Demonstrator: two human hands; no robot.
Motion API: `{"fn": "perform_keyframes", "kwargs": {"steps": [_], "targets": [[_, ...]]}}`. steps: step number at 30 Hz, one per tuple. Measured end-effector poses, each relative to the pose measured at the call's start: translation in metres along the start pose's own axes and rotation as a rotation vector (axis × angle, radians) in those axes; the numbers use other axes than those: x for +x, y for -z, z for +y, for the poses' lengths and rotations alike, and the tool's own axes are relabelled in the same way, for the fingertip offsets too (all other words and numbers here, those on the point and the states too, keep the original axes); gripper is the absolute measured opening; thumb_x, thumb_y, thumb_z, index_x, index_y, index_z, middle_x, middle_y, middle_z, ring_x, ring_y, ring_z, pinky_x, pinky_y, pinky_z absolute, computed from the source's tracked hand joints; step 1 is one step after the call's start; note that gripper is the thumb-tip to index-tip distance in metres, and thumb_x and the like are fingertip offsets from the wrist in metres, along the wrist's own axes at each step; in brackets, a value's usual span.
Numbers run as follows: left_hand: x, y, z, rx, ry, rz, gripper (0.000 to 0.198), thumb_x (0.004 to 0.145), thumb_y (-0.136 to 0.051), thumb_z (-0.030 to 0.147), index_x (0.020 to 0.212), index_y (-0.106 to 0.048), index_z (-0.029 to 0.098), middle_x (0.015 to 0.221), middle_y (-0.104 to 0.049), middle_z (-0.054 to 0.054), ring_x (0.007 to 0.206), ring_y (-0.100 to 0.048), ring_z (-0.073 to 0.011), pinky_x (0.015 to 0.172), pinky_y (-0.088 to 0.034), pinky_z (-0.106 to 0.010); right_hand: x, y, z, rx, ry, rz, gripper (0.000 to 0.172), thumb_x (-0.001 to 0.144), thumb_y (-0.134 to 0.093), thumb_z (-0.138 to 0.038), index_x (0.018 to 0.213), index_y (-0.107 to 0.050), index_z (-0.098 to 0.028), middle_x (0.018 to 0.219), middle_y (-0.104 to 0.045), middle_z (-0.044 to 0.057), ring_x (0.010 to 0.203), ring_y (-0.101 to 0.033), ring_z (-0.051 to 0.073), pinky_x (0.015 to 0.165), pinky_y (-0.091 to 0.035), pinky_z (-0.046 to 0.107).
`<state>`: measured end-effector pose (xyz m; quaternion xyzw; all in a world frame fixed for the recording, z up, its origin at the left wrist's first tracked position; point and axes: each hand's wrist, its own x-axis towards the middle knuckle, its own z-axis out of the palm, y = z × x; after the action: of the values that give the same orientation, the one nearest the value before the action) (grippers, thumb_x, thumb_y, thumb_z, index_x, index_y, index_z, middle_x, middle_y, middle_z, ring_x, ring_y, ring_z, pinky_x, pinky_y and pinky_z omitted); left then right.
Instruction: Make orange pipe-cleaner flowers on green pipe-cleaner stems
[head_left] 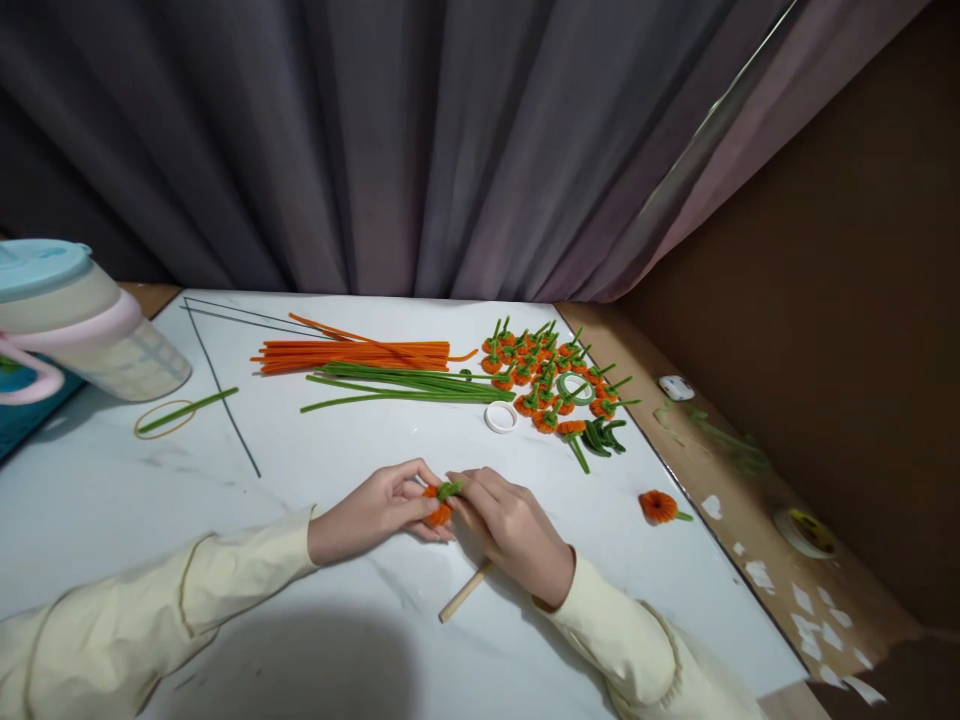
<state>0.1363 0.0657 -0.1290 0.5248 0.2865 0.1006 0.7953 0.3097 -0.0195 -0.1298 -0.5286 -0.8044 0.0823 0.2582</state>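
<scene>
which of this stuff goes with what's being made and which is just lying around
In hand:
- orange-and-green piece, pinched by left hand and right hand
- wooden stick
- orange pipe cleaners
- green pipe cleaners
- finished pile

Lying about, probably:
- jug
- paper scraps
- tape roll

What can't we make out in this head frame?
Head view:
Orange and green pipe-cleaner piece: mostly covered by fingers of left hand and right hand.
Pale wooden stick: upper end hidden under right hand.
Clear plastic jug with blue lid: cut off by left edge.
Small white object at right: too small to identify.
</scene>
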Motion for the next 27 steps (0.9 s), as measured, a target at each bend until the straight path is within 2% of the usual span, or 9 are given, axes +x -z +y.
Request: {"fn": "perform_keyframes", "kwargs": {"steps": [8, 14, 20, 23, 27], "targets": [[-0.0028, -0.0027, 0.0023, 0.017, 0.01, -0.026, 0.026, 0.076, -0.067, 0.034, 0.079, -0.051, 0.014, 0.07, -0.07, -0.004, 0.073, -0.071, -0.0213, 0.07, -0.056, -0.032, -0.0021, -0.0013, 0.0028, 0.001, 0.083, -0.061, 0.025, 0.085, -0.032, -0.003, 0.098, -0.05, -0.015, 0.074, -0.056, 0.006, 0.066, -0.052, 0.019, 0.057, -0.042, 0.027], [-0.0031, -0.0015, 0.0029, 0.019, 0.02, -0.052, 0.024, 0.076, -0.066, 0.033, 0.08, -0.051, 0.015, 0.069, -0.069, -0.004, 0.072, -0.071, -0.021, 0.068, -0.056, -0.031, -0.0029, -0.0009, 0.0022, 0.135, 0.084, -0.014, 0.023, 0.088, -0.028, -0.007, 0.091, -0.049, -0.017, 0.065, -0.051, 0.002, 0.055, -0.047, 0.016, 0.051, -0.035, 0.025], [-0.0033, -0.001, 0.0037, 0.017, 0.048, -0.077, 0.025, 0.074, -0.067, 0.032, 0.08, -0.051, 0.014, 0.067, -0.069, -0.005, 0.069, -0.071, -0.0212, 0.065, -0.055, -0.03, -0.0054, -0.0034, 0.0021, 0.123, 0.123, 0.008, 0.024, 0.085, -0.027, -0.008, 0.086, -0.049, -0.016, 0.06, -0.049, 0.001, 0.051, -0.043, 0.017, 0.047, -0.031, 0.026], [-0.0037, -0.0006, 0.0036, 0.023, 0.055, -0.092, 0.024, 0.074, -0.066, 0.032, 0.08, -0.051, 0.014, 0.066, -0.069, -0.006, 0.066, -0.07, -0.0213, 0.062, -0.055, -0.03, -0.0058, -0.001, 0.0025, 0.117, 0.107, -0.036, 0.024, 0.084, -0.027, -0.006, 0.084, -0.049, -0.017, 0.062, -0.052, 0.002, 0.053, -0.046, 0.017, 0.049, -0.033, 0.026], [-0.0044, -0.0007, 0.0037, 0.045, 0.063, -0.1, 0.022, 0.076, -0.064, 0.03, 0.079, -0.05, 0.014, 0.064, -0.069, -0.005, 0.063, -0.07, -0.0202, 0.059, -0.054, -0.029, -0.0048, 0.0041, 0.0005, 0.056, 0.057, -0.141, 0.019, 0.089, -0.032, -0.01, 0.093, -0.049, -0.016, 0.078, -0.06, 0.005, 0.066, -0.055, 0.017, 0.054, -0.037, 0.025]]}}
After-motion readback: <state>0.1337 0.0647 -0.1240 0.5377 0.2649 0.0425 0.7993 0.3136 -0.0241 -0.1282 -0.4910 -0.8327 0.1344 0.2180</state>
